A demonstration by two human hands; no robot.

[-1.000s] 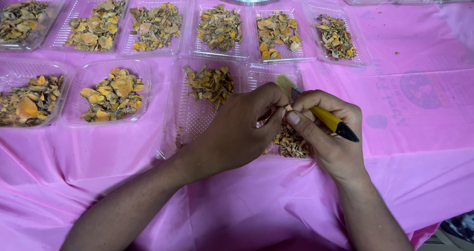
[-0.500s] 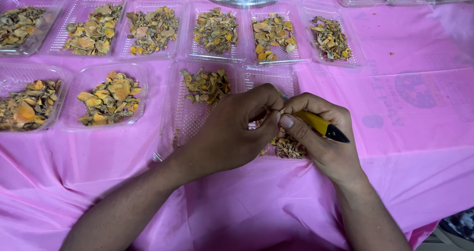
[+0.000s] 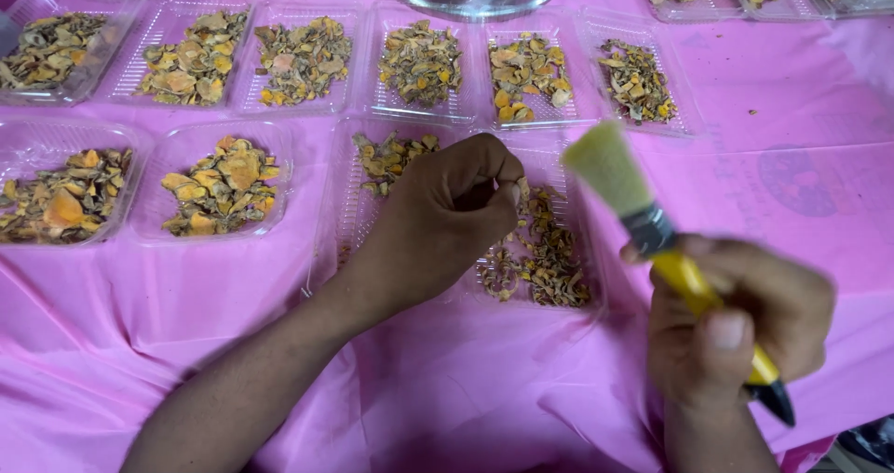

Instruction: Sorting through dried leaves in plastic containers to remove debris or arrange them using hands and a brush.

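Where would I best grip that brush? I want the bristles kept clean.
Judging by its pose, grip the brush on its yellow handle below the metal ferrule, as the right hand does, coming from the near side; the bristles point up and away.

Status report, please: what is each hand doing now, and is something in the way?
Left hand pinched shut over clear tray of dried orange pieces; held item hidden. Right hand grips yellow-handled brush, bristles up, beside tray. Nothing between the hands.

A small paintbrush (image 3: pixel 652 231) with a yellow handle, dark ferrule and pale flared bristles tilts bristles-up, just right of a clear plastic tray (image 3: pixel 587 277) holding brown-orange dried pieces (image 3: pixel 545 259). A second heap (image 3: pixel 386 161) lies left of that tray.
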